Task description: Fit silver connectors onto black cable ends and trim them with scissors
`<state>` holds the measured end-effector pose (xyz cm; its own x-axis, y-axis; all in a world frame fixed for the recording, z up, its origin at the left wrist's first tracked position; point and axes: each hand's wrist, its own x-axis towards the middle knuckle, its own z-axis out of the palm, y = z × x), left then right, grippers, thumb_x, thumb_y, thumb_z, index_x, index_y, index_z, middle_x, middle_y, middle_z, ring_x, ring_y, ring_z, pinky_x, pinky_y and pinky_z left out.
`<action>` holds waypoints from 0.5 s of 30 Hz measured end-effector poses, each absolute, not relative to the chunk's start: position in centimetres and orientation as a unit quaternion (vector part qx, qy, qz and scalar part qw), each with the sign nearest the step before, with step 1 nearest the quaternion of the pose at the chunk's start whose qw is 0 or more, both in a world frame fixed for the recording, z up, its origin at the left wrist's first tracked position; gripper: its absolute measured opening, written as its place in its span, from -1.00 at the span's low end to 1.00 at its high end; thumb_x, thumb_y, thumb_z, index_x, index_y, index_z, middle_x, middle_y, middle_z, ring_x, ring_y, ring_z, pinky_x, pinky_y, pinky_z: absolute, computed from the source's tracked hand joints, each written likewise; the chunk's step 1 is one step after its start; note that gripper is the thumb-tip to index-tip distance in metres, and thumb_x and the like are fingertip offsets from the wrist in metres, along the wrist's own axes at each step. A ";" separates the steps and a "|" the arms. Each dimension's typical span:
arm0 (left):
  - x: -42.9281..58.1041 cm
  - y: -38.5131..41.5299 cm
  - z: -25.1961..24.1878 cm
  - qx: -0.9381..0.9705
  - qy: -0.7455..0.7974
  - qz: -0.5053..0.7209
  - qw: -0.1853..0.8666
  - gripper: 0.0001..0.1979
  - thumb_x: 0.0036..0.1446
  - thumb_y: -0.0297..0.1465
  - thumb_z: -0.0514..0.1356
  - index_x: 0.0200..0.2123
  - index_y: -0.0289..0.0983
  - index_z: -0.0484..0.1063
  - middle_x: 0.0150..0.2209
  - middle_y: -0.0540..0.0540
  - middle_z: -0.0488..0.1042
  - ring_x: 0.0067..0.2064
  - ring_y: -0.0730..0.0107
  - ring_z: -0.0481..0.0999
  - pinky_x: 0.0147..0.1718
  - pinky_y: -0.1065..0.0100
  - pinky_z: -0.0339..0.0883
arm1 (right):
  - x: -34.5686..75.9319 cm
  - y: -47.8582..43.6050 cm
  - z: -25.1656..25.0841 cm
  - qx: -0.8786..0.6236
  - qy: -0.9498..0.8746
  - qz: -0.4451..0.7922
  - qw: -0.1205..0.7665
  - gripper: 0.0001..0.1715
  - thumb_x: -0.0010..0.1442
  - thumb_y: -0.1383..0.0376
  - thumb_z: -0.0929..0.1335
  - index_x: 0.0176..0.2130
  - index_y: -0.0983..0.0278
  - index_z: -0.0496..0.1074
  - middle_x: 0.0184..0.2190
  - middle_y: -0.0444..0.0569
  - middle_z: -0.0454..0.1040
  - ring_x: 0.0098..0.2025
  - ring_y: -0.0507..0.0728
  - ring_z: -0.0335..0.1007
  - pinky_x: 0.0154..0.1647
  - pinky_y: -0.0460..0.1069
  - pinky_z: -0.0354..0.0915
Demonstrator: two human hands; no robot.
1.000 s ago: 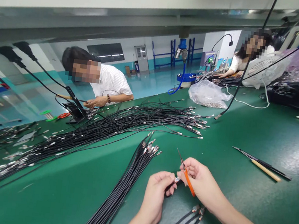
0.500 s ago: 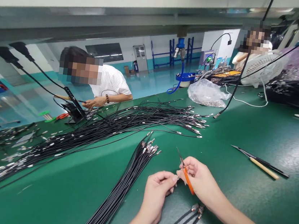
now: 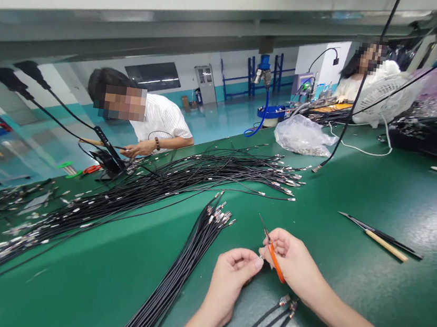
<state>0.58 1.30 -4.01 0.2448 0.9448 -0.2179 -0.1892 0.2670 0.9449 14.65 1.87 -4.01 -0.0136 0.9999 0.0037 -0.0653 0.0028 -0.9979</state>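
Note:
My left hand point(image 3: 233, 274) pinches a small shiny metal piece point(image 3: 260, 258) between thumb and index finger; its exact kind is too small to tell. Close beside it, my right hand point(image 3: 287, 254) is closed around orange-handled scissors point(image 3: 276, 263), their thin dark tip pointing up and left. The fingertips of the two hands nearly meet at the metal piece. Just below the right hand lie several black cables point(image 3: 262, 325) with metal connectors at their ends. Left of my left hand rests a bundle of black cables point(image 3: 177, 270), connector ends pointing away from me.
A long pile of black cables point(image 3: 184, 180) crosses the green table point(image 3: 84, 280). Tweezers and a tan-handled tool point(image 3: 386, 244) lie at the right. Farther back are a plastic bag point(image 3: 304, 134), a white fan point(image 3: 383, 99) and a hanging black cord point(image 3: 341, 136). Two people sit beyond.
My hands stay almost in place, with only a slight shift of the fingers at the metal piece. The person at the back right has moved their head and lowered an arm.

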 end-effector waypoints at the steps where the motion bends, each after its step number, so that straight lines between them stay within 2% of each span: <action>1: 0.6 1.3 -4.0 0.429 0.447 0.426 0.660 -0.77 -0.17 -0.32 0.33 -0.54 -0.39 0.44 -0.66 0.05 0.27 -0.62 0.65 0.09 -0.61 0.51 -0.12 | 14.7 1.8 -4.0 -0.480 -0.490 0.516 0.514 -0.78 -0.14 0.34 0.40 -0.48 0.27 0.24 -0.61 -0.22 0.31 -0.56 -0.02 0.22 -0.52 -0.13 0.16; 9: -0.1 2.0 -4.2 0.400 0.406 0.403 0.716 -0.77 -0.15 -0.33 0.30 -0.60 -0.41 0.45 -0.65 -0.01 0.31 -0.63 0.67 0.08 -0.62 0.49 -0.20 | 14.8 2.0 -3.9 -0.484 -0.470 0.534 0.510 -0.75 -0.18 0.33 0.41 -0.51 0.26 0.23 -0.65 -0.24 0.27 -0.59 -0.03 0.18 -0.56 -0.13 0.13; 15: -0.7 2.2 -4.3 0.405 0.425 0.361 0.725 -0.78 -0.26 -0.38 0.37 -0.50 -0.38 0.48 -0.62 0.00 0.36 -0.59 0.62 0.20 -0.58 0.50 -0.05 | 14.7 2.0 -4.1 -0.491 -0.462 0.533 0.511 -0.77 -0.16 0.37 0.41 -0.48 0.28 0.24 -0.64 -0.24 0.29 -0.60 -0.06 0.15 -0.56 -0.15 0.10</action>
<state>-0.69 2.19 -4.29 0.3784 0.8671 -0.3238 -0.1780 0.4115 0.8939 14.75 1.95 -4.11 0.0051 0.9987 -0.0515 -0.0914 -0.0508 -0.9945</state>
